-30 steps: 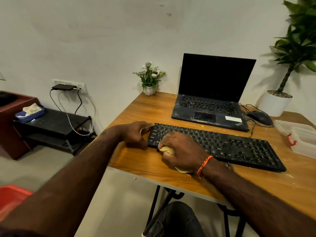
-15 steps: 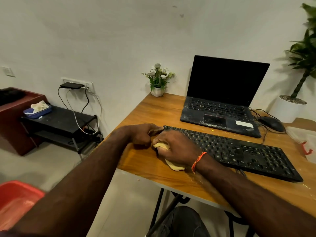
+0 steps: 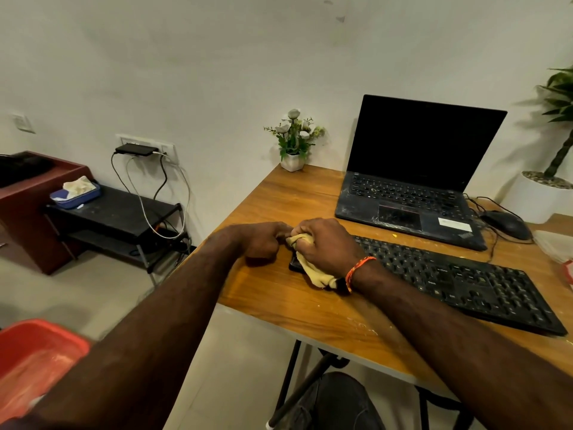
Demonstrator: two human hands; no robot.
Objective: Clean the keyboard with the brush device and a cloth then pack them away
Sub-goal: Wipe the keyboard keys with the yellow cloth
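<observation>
My right grip (image 3: pixel 328 243) bunches the cloth (image 3: pixel 314 270) on the keyboard (image 3: pixel 459 280) at its left end on the worktop (image 3: pixel 273 290) to wipe it, while my left grip (image 3: pixel 263 240), fingers curled at that edge, braces it, empty as far as I see.

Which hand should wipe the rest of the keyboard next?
The right hand, probably. It already grips the cloth at the keyboard's left end. The left hand rests beside that end, holding no cloth.

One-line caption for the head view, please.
Right hand wipes the left end of the black keyboard with a yellow cloth while the left hand rests alongside.
</observation>
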